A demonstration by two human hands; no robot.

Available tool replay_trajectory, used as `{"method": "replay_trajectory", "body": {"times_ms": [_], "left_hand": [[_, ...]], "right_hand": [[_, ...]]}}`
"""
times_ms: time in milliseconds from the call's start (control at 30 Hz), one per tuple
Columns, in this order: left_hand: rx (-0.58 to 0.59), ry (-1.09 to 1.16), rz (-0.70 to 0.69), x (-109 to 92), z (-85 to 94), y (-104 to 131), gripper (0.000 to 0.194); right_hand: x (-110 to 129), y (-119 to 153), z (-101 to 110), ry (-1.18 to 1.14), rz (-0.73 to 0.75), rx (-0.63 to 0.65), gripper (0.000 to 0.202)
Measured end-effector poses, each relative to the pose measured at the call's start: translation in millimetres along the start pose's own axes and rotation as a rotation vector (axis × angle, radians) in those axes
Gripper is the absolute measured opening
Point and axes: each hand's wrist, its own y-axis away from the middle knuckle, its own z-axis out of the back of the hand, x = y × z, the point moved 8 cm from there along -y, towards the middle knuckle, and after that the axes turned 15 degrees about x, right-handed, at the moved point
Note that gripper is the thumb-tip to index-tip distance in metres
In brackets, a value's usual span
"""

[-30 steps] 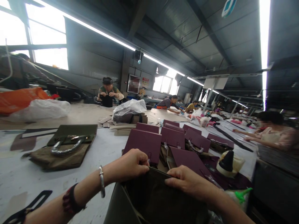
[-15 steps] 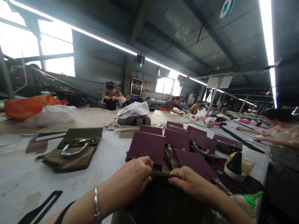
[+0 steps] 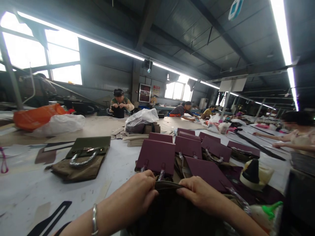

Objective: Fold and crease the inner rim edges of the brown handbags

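Observation:
A dark olive handbag point(image 3: 177, 213) stands close in front of me, with its lower part cut off by the frame. My left hand point(image 3: 144, 191) pinches the left end of its upper edge. On the right end of that edge, my right hand point(image 3: 197, 191) grips with the thumb on the near side. The rim bows slightly upward between them. Just beyond my hands stand several handbags with purple flaps point(image 3: 155, 157), their handles wrapped in clear film. To the left lies an olive-green handbag point(image 3: 82, 160) with a wrapped handle.
A yellowish container with a black cone point(image 3: 253, 175) and a bottle with a green nozzle point(image 3: 268, 213) stand at right. A black slotted strip point(image 3: 52, 219) lies front left. Farther back are an orange bag point(image 3: 36, 116), a plastic-wrapped bundle point(image 3: 141, 119) and co-workers point(image 3: 120, 103).
My left hand has shifted slightly left and down along the handbag's edge. My right hand keeps its grip. The surroundings have shifted a little to the right and down in view.

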Motion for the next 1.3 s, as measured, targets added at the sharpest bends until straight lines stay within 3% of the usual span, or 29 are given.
{"method": "replay_trajectory", "body": {"times_ms": [167, 600, 1133, 1300], "left_hand": [[-0.069, 0.055, -0.015, 10.0, 5.2, -9.0, 0.020], [0.031, 0.174, -0.002, 21.1, 3.3, -17.3, 0.019], [0.034, 0.227, -0.012, 27.3, 4.2, -27.7, 0.019], [0.036, 0.259, -0.024, 30.1, 2.3, -29.5, 0.018]], "right_hand": [[-1.2, 1.2, -3.6, -0.083, 0.037, 0.033, 0.022], [-7.0, 0.2, -12.9, -0.256, 0.055, 0.130, 0.026], [-9.5, -2.1, -22.0, -0.481, 0.043, 0.253, 0.026], [-12.6, -3.8, -20.9, -0.450, 0.040, 0.241, 0.026]]}}
